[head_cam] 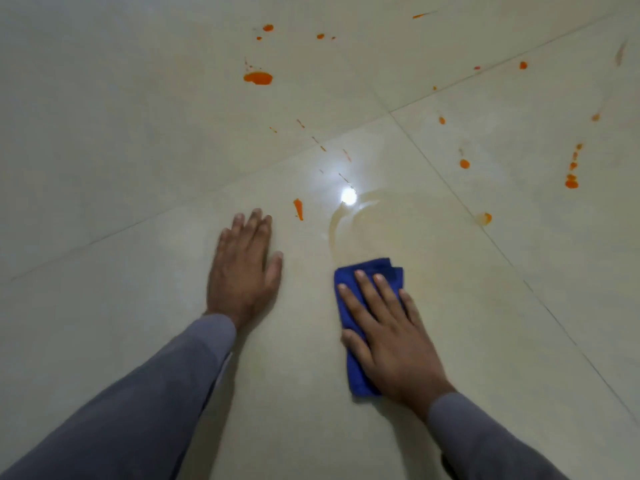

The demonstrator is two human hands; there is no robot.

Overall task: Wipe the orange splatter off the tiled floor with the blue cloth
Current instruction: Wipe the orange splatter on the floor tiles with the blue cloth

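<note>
The blue cloth (349,285) lies folded flat on the cream tiled floor (138,133). My right hand (384,330) presses on it with straight, spread fingers and covers most of it. My left hand (242,265) rests palm down on the bare tile to the left, fingers straight. Orange splatter dots the floor ahead: a large blob (258,77) far off, a streak (298,208) just beyond my left hand, and drops (571,174) at the right. A faint curved smear (346,220) arcs just past the cloth.
Dark grout lines (450,188) cross the floor diagonally. A bright light reflection (348,196) glares on the tile beside the smear. Small orange specks (320,36) reach the far edge of the view.
</note>
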